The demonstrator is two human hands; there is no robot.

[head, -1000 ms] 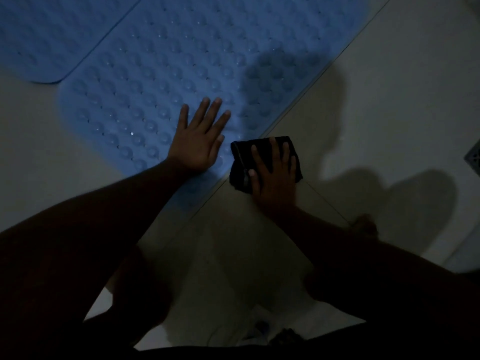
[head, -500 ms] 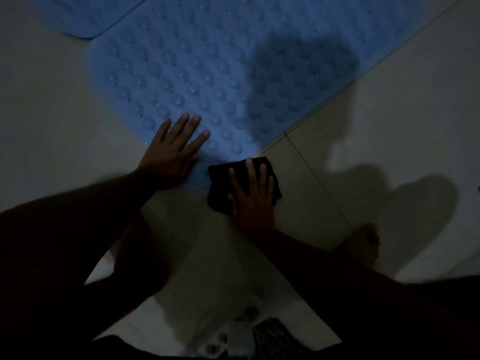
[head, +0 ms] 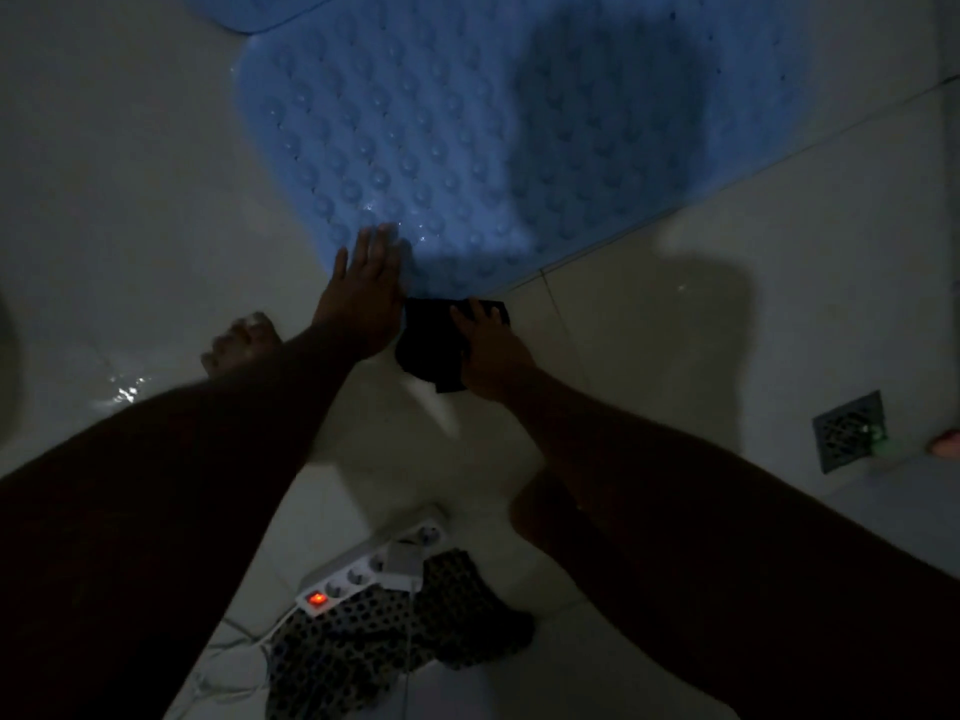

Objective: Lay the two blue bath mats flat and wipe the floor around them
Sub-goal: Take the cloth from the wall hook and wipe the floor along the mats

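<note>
A large blue bath mat with round bumps lies flat on the pale tiled floor in dim light. A corner of the second blue mat shows at the top edge. My left hand rests flat, fingers together, on the big mat's near corner. Right beside it my right hand presses a dark cloth onto the floor just below the mat's edge. A dark shadow covers part of the mat.
A white power strip with a lit red switch lies on the floor near me, next to a spotted dark fabric. A square floor drain sits at the right. A bare foot stands left of my left hand; wet glints show nearby.
Both hands have slid toward the mat's near corner, the cloth moving left along the mat's edge. My view has tilted down, so the power strip and drain show now.
</note>
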